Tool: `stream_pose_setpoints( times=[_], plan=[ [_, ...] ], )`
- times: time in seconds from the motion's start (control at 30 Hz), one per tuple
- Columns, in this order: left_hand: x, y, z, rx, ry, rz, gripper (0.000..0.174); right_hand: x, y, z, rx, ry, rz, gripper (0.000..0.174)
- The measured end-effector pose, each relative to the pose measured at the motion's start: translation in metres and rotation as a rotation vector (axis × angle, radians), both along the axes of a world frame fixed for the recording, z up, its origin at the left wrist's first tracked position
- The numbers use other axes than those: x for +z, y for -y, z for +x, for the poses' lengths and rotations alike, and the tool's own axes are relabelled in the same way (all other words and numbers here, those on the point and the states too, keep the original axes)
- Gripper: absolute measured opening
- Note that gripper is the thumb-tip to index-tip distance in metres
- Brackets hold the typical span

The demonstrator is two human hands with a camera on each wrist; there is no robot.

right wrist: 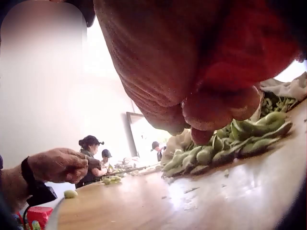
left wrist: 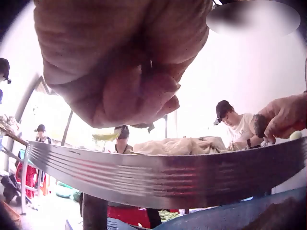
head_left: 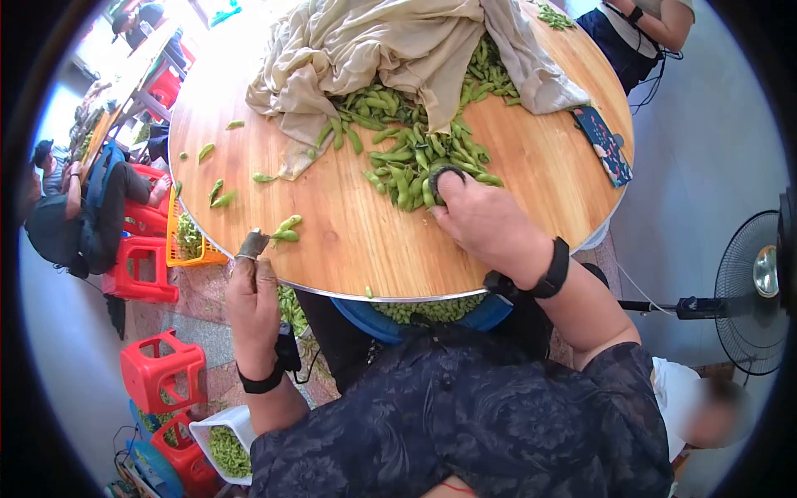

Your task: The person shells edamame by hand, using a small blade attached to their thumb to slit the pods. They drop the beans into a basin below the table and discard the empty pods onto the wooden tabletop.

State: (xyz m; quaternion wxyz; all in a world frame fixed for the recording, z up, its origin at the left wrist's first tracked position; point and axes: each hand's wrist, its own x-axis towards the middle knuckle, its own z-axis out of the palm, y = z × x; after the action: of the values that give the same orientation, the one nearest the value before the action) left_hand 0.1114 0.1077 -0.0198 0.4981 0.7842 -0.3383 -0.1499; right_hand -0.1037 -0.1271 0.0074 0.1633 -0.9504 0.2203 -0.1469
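Green pods [head_left: 403, 166] lie heaped on the round wooden table, partly under a beige cloth [head_left: 357, 58]. My right hand [head_left: 490, 220] is at the heap's near edge, a dark cover on its thumb, its curled fingers gripping at pods; the palm hides how many. In the right wrist view the fingertips of my right hand [right wrist: 206, 120] meet the pods [right wrist: 230, 143]. At the table's near-left edge, my left hand [head_left: 253, 307] has curled fingers and a dark-covered thumb. Two or so pods [head_left: 286, 231] lie beside its tip; I see nothing clearly held.
A blue tub [head_left: 357, 319] of shelled beans stands below the table's near edge. A patterned flat object [head_left: 602, 145] lies at the table's right. Beyond are a fan [head_left: 747, 290], red stools [head_left: 162, 369], a yellow basket [head_left: 195, 261], a white bin [head_left: 203, 432] and other people.
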Motion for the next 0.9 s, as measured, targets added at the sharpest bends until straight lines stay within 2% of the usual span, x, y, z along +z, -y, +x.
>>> stream_pose_setpoints(
  times=[0.07, 0.1, 0.13, 0.2, 0.27, 0.37, 0.4, 0.5, 0.63, 0.73, 0.77, 0.83, 0.87, 0.9],
  plan=[
    [0.0, 0.005, -0.012, -0.074, 0.031, -0.161, 0.033, -0.007, 0.002, 0.007, -0.002, -0.026, -0.078, 0.025],
    [0.0, 0.006, -0.013, -0.183, 0.083, -0.164, 0.029, -0.007, 0.002, 0.007, 0.004, -0.029, -0.074, 0.025],
    [0.0, 0.009, -0.022, -0.173, 0.079, -0.159, 0.029, -0.005, 0.002, 0.007, -0.021, -0.019, -0.117, 0.022],
    [0.0, 0.017, -0.048, -0.169, 0.306, 0.016, 0.022, -0.003, -0.001, 0.008, -0.024, -0.008, -0.149, 0.019],
    [-0.006, 0.031, -0.063, -0.308, 0.537, -0.119, 0.029, 0.001, -0.004, 0.009, 0.02, 0.051, -0.143, 0.016],
    [-0.015, 0.036, -0.081, -0.502, 0.715, -0.162, 0.034, -0.001, -0.003, 0.016, 0.035, -0.017, -0.169, 0.012],
    [-0.018, 0.035, -0.086, -0.508, 0.715, -0.169, 0.034, -0.003, -0.001, 0.016, 0.055, -0.044, -0.185, 0.011],
    [-0.021, 0.035, -0.099, -0.705, 0.494, -0.266, 0.029, -0.007, -0.001, 0.019, 0.068, -0.018, -0.242, 0.01],
    [-0.015, 0.043, -0.111, -0.801, 0.42, -0.394, 0.025, -0.013, 0.002, 0.023, 0.064, 0.007, -0.291, 0.019],
    [-0.008, 0.047, -0.107, -0.8, 0.306, -0.384, 0.022, -0.013, 0.006, 0.022, 0.035, 0.032, -0.231, 0.021],
    [-0.01, 0.046, -0.108, -0.801, 0.312, -0.386, 0.022, -0.01, 0.007, 0.016, 0.033, 0.067, -0.048, 0.021],
    [-0.01, 0.044, -0.111, -0.525, -0.384, -0.279, 0.024, 0.007, -0.002, 0.003, 0.036, 0.124, 0.334, 0.027],
    [-0.003, 0.049, -0.113, -0.477, -0.624, -0.353, 0.028, 0.008, -0.009, -0.001, 0.04, 0.12, 0.337, 0.027],
    [0.0, 0.055, -0.111, -0.487, -0.803, -0.351, 0.029, 0.006, -0.018, -0.005, 0.099, 0.245, 0.508, 0.03]
  ],
)
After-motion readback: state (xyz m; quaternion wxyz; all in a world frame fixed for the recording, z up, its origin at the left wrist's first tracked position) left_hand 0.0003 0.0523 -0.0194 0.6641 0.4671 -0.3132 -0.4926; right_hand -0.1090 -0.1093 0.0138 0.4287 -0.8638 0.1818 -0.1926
